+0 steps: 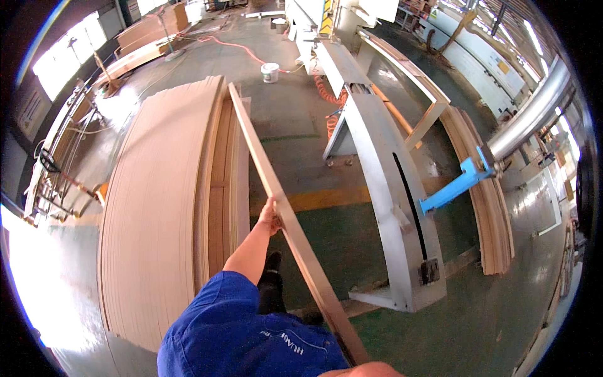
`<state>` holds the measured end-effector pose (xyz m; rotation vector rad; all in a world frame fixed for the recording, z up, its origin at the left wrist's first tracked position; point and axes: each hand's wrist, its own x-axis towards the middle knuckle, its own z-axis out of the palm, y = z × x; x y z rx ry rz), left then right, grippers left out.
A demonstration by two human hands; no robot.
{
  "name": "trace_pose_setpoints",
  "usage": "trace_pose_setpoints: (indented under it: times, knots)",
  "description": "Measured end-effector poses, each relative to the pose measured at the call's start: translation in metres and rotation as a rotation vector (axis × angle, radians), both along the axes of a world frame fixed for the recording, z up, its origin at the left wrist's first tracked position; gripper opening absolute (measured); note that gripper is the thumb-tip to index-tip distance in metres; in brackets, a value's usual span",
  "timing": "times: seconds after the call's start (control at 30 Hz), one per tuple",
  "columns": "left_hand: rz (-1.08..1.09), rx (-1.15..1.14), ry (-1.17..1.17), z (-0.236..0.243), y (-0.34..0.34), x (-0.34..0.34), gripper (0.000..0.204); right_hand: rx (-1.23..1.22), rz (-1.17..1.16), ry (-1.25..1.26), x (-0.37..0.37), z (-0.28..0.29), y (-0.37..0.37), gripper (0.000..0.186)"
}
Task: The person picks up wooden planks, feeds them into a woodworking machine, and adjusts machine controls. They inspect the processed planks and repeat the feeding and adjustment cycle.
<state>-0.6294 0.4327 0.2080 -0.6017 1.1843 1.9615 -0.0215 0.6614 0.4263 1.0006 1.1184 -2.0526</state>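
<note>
A long narrow wooden strip (286,213) runs from the bottom edge up and away over the floor, held above the ground. My left hand (270,217) grips it from the left about halfway along, arm stretched out from a blue sleeve. Only a sliver of my right hand (361,371) shows at the bottom edge, where the strip's near end meets it; its fingers are hidden. A tall stack of wide pale wooden boards (157,207) lies just left of the strip.
A grey metal saw table (377,163) with a blue bracket (452,188) stands to the right. Beyond it lies a pile of thin wooden strips (487,201) and a silver duct (534,113). A white bucket (270,72) and an orange hose (326,94) are on the floor ahead.
</note>
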Motion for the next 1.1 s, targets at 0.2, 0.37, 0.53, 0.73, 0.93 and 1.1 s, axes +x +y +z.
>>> trace_pose_setpoints:
  times: [0.2,0.37,0.53,0.73,0.93,1.1]
  knots:
    - [0.058,-0.073,-0.029,0.021,-0.008,-0.1,0.082,0.107,-0.049,-0.095,-0.026,0.049,-0.015,0.115]
    - [0.114,0.112,0.131,0.046,0.001,-0.116,0.075,0.282,0.069,-0.17,-0.015,0.054,-0.023,0.125]
    - [0.189,0.358,0.235,0.087,0.026,-0.116,0.077,0.68,0.497,-0.233,-0.038,0.09,-0.026,0.13]
    - [0.249,0.674,0.3,0.166,0.123,-0.112,0.096,1.139,0.603,-0.569,-0.059,0.162,-0.025,0.126]
    - [0.016,1.392,0.331,0.29,0.244,-0.101,0.09,2.124,0.645,-0.752,0.011,0.189,-0.026,0.125]
    - [0.047,1.274,0.22,0.303,0.318,-0.13,0.091,2.631,0.326,-0.76,-0.009,0.194,-0.039,0.123]
